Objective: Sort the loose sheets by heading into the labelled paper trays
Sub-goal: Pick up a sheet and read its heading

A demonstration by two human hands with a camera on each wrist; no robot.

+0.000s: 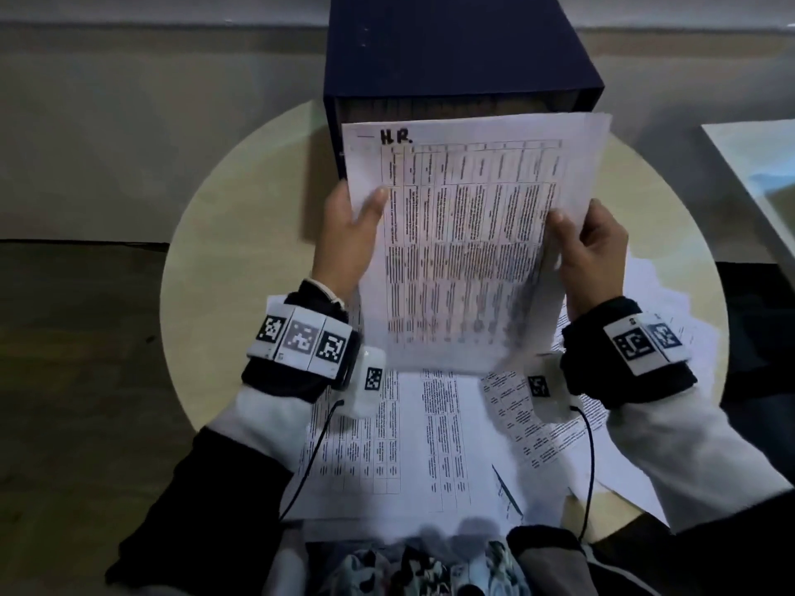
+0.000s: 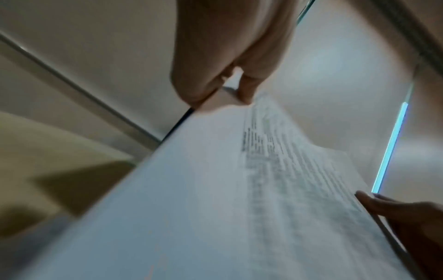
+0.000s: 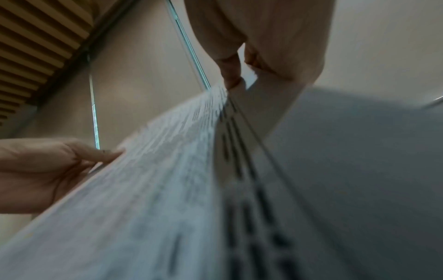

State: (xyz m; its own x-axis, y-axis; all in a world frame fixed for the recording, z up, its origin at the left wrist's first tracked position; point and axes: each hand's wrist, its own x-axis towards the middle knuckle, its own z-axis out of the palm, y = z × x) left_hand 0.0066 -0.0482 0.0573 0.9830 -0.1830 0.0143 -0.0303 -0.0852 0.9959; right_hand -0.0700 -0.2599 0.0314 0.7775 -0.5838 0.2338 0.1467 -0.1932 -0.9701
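A printed sheet (image 1: 469, 234) with "H.R." handwritten at its top is held up in front of me, tilted slightly. My left hand (image 1: 348, 225) pinches its left edge, thumb on the front. My right hand (image 1: 589, 247) pinches the right edge the same way. The left wrist view shows the sheet (image 2: 239, 189) from below with my left hand (image 2: 230, 72) gripping its edge. In the right wrist view my right hand (image 3: 254, 62) grips the paper (image 3: 167, 180). Behind the sheet stands a dark blue paper tray cabinet (image 1: 460, 58), its openings mostly hidden.
More loose printed sheets (image 1: 413, 440) lie spread on the round pale table (image 1: 241, 200) beneath my wrists, fanning out to the right. A pen (image 1: 507, 492) lies on them. A white surface (image 1: 761, 178) sits at the right edge.
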